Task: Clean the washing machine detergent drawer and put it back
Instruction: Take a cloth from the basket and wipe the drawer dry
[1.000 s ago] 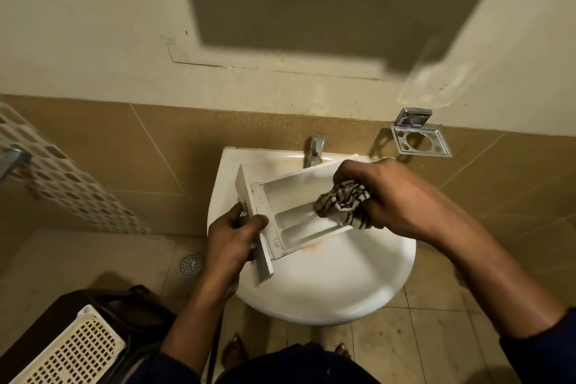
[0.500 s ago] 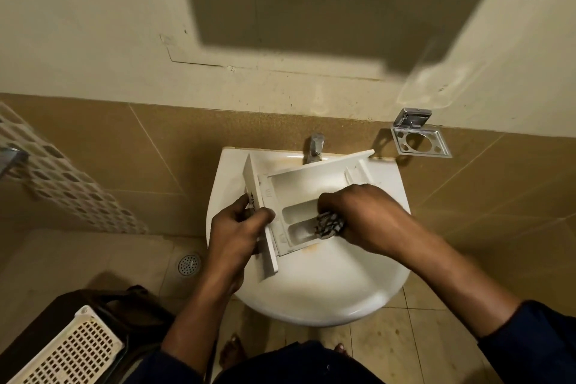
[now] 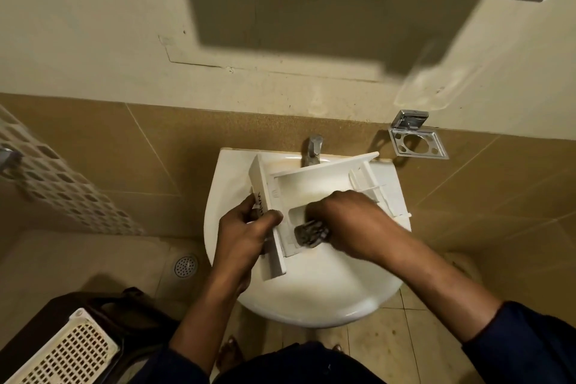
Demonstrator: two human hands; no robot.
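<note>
Left hand (image 3: pixel 246 234) clamped the front panel of the white plastic detergent drawer (image 3: pixel 311 179), over the white ceramic basin (image 3: pixel 311 299). Right hand (image 3: pixel 346 221) gripped a striped rag (image 3: pixel 311 232) in the compartment just right of that clamp. I'd have worked the corners, drawer braced.

Over the white sink (image 3: pixel 311 299), the left hand (image 3: pixel 246 234) grips the detergent drawer (image 3: pixel 314 184) while the right hand (image 3: pixel 346 221) presses a striped cloth (image 3: pixel 310 232) inside.
</note>
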